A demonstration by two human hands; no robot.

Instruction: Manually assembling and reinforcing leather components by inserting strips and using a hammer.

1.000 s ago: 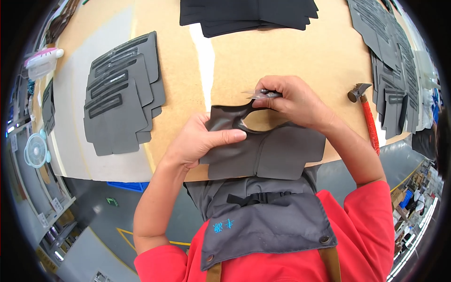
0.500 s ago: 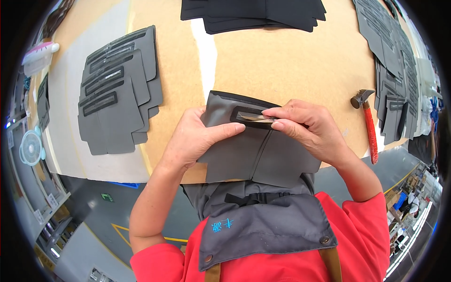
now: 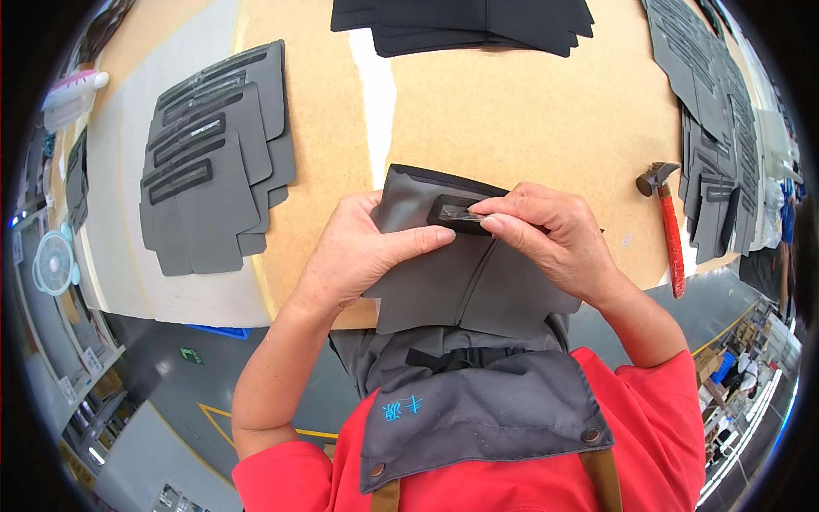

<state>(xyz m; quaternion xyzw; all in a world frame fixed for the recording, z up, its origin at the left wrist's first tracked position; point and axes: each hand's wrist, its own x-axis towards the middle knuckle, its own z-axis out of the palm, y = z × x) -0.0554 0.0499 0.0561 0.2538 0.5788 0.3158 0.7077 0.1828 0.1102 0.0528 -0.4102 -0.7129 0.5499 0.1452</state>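
Observation:
A flat grey panel (image 3: pixel 444 286) of sheet material, with a central seam and dark upper edge, lies partly over the near table edge. My left hand (image 3: pixel 358 247) grips its left side, thumb on top and the other fingers mostly hidden. Near its upper edge is a black-framed slot (image 3: pixel 442 203) with a shiny, see-through inside. My right hand (image 3: pixel 554 235) is closed over the slot's right part, thumb and forefinger pinching a thin shiny strip (image 3: pixel 471 213). How far the strip runs under the fingers is hidden.
A fanned stack of similar grey panels (image 3: pixel 200 205) lies at left, with more panels (image 3: pixel 717 128) at right. Black sheets (image 3: pixel 478 26) lie at the far side. A red-handled hammer (image 3: pixel 672 239) rests near the right edge. A light-blue fan (image 3: pixel 55 262) stands at far left.
The panel has shifted slightly right under both hands. My right fingers have moved a little left along the slot, and the strip now lies lower and shows less.

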